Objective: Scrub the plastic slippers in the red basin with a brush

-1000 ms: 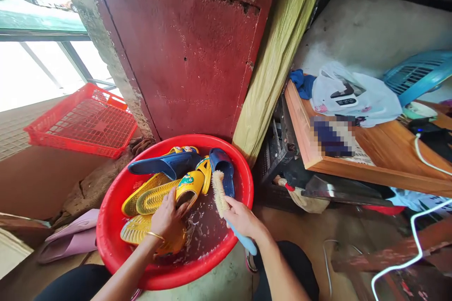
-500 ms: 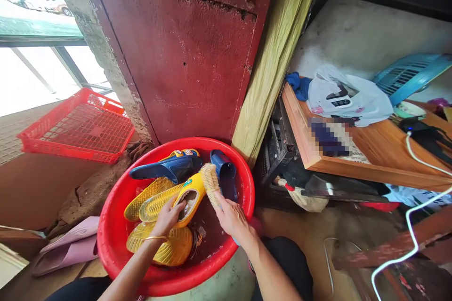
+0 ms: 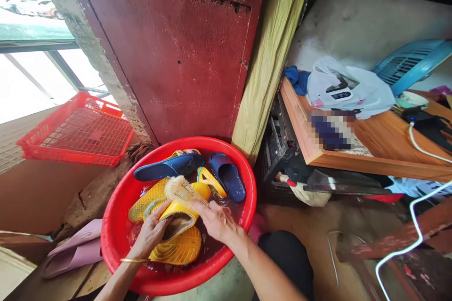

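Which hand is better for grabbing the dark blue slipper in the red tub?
Probably your right one. The right hand is closer to the dark blue slipper, though it is gripping a scrub brush. The left hand is farther away and is holding a yellow slipper.

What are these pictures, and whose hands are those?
These pictures come from one small camera worn on a person's head. It looks down, so you see what that person sees. No machine here, just two bare hands!

The left hand holds a bright yellow slipper. The right hand grips a brush with pale bristles, and the bristles touch that slipper.

Under the hands sits a big round red plastic basin. It holds dark water, more yellow slippers and two navy-blue slippers.
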`<state>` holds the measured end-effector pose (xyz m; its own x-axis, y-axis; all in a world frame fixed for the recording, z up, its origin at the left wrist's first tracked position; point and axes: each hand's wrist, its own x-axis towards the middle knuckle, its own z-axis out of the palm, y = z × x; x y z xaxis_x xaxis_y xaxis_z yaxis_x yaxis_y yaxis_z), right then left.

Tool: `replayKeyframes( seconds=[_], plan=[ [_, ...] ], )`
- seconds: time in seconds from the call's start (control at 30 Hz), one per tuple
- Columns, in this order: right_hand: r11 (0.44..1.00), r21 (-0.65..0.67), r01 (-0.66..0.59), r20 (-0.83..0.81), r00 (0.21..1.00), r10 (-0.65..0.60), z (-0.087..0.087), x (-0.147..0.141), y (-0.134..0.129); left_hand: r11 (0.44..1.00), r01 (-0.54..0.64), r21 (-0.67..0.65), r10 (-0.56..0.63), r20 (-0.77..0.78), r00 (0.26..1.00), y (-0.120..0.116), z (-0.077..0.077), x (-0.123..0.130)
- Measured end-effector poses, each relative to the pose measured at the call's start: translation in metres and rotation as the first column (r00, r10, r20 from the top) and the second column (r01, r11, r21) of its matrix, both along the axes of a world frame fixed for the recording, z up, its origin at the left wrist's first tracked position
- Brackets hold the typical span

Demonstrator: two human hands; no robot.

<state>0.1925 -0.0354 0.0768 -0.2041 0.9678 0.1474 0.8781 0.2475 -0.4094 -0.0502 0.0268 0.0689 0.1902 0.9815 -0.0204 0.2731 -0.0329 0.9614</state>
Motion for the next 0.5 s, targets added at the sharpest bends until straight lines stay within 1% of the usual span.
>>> replayKeyframes(
  seconds=[0.03, 0.1, 0.17, 0.27, 0.33, 0.4, 0.43, 0.47, 0.5],
  plan=[
    [0.999, -0.002, 0.043, 0.014, 0.999, -0.043, -0.003, 0.001, 0.001, 1.0, 0.023, 0.002, -0.023, 0.01, 1.0, -0.001, -0.002, -0.001],
    [0.986, -0.002, 0.168, 0.026, 0.985, -0.168, -0.008, 0.006, 0.005, 0.998, 0.065, 0.001, -0.065, 0.023, 0.998, -0.003, -0.005, -0.003],
    [0.971, 0.029, 0.238, 0.002, 0.971, -0.238, -0.012, 0.011, 0.009, 0.997, 0.075, 0.025, -0.075, -0.007, 0.997, -0.003, -0.007, -0.006],
    [0.974, 0.079, 0.213, -0.064, 0.976, -0.208, -0.014, 0.011, 0.008, 0.992, 0.048, 0.119, -0.033, -0.126, 0.992, -0.001, -0.007, -0.012],
    [0.974, 0.081, 0.212, -0.106, 0.973, -0.203, -0.014, 0.008, 0.003, 0.984, 0.067, 0.165, -0.036, -0.187, 0.982, 0.0, -0.006, -0.014],
    [0.967, 0.076, 0.245, -0.194, 0.954, -0.226, -0.012, 0.005, 0.0, 0.972, 0.098, 0.212, -0.051, -0.218, 0.975, -0.002, -0.006, -0.014],
    [0.96, 0.068, 0.27, -0.273, 0.931, -0.242, -0.01, 0.005, 0.0, 0.962, 0.1, 0.254, -0.04, -0.228, 0.973, -0.004, -0.006, -0.012],
    [0.954, 0.043, 0.296, -0.372, 0.891, -0.26, -0.008, 0.004, 0.0, 0.947, 0.093, 0.308, -0.017, -0.238, 0.971, -0.005, -0.005, -0.009],
    [0.95, -0.014, 0.311, -0.482, 0.83, -0.279, -0.006, 0.003, 0.001, 0.925, 0.087, 0.369, 0.008, -0.25, 0.968, -0.007, -0.005, -0.006]
  ],
)
